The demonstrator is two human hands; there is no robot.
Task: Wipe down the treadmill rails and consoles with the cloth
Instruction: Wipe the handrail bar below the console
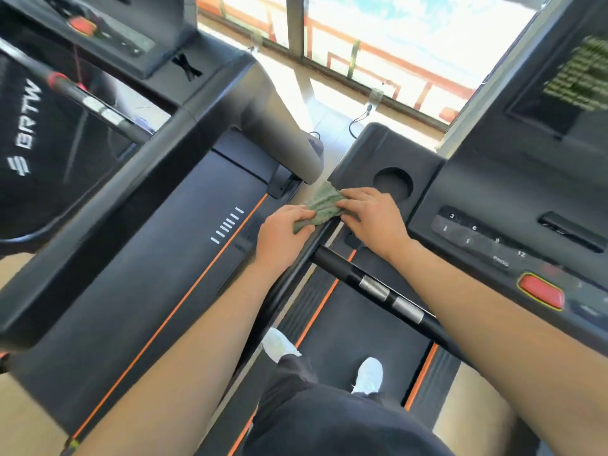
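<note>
A crumpled green cloth (321,205) lies on the left rail (297,271) of the treadmill I stand on, just below the console's left corner (368,153). My left hand (283,235) grips the near end of the cloth, thumb over it. My right hand (373,217) lies on the cloth's right side with fingers curled onto it. The black console (493,205) with number buttons and a red stop button (541,292) spreads to the right. A black handlebar with silver sensors (388,296) runs under my right forearm.
A second treadmill stands at the left, with its belt (158,258), thick side rail (108,205) and console (108,31). A round cup holder (393,182) sits just beyond my right hand. Windows and an orange railing are ahead. My white shoes (370,375) are on the belt below.
</note>
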